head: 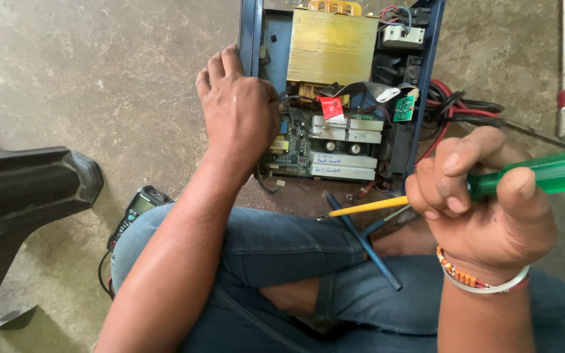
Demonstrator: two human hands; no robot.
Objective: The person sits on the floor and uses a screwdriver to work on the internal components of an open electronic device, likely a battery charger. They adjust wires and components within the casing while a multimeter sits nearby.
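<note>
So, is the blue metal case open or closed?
Open: the blue case has no cover, and its yellow transformer and circuit board are exposed.

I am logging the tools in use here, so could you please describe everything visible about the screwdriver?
The screwdriver has a translucent green plastic-looking handle and a shaft sleeved in yellow, with the tip hidden. It lies nearly level, handle to the right, shaft pointing left over the person's lap, just below the open blue chassis. The right hand grips its handle; nothing else visibly touches it.

My left hand [240,111] hides part of the circuit board [308,147], and I cannot tell what its fingertips touch. The green screwdriver handle [544,175] is cut by the right edge. The blue case [426,72] leaves the top edge
</note>
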